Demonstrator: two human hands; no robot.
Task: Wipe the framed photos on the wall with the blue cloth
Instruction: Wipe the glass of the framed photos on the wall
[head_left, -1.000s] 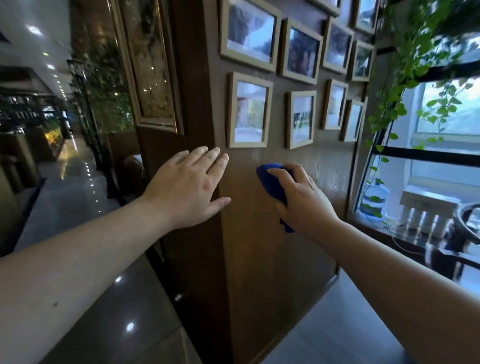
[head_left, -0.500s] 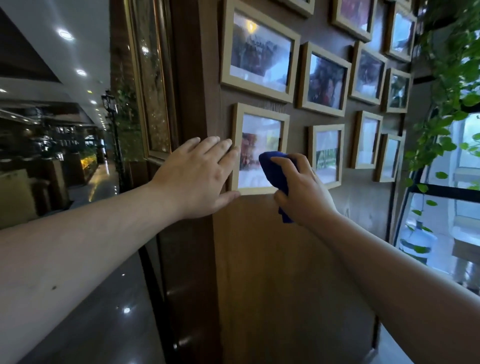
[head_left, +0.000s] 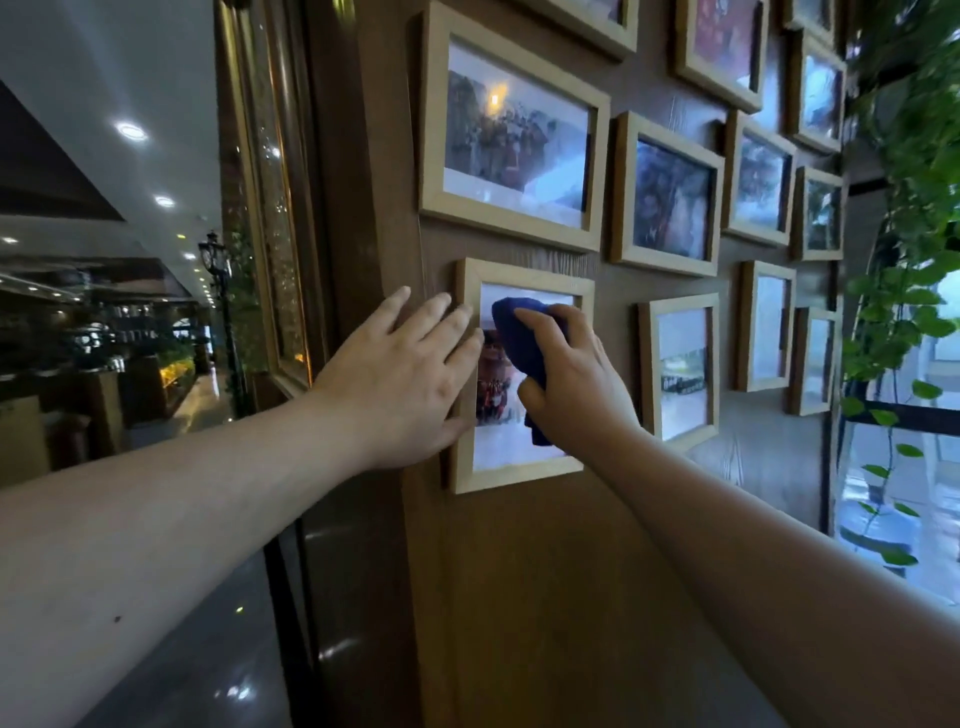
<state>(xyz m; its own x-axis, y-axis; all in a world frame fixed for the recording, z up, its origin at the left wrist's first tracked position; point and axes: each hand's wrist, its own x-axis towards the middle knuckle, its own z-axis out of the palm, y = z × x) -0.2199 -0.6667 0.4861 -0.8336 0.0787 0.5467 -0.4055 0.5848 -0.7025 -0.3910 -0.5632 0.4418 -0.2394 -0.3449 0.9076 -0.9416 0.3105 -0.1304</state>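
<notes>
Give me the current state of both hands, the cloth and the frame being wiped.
Left hand: open, flat against the frame's left edge.
Right hand: closed on the blue cloth.
Blue cloth: bunched, pressed to the glass.
Lower-left frame: hanging on the wall, being wiped.

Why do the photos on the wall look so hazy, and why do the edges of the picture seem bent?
Head view: glare from the window and a ceiling lamp's reflection wash over the glass of the top frame; the wide lens bows the edges; the plant is smeared by blur, while the cloth and both hands look fairly sharp.
</notes>
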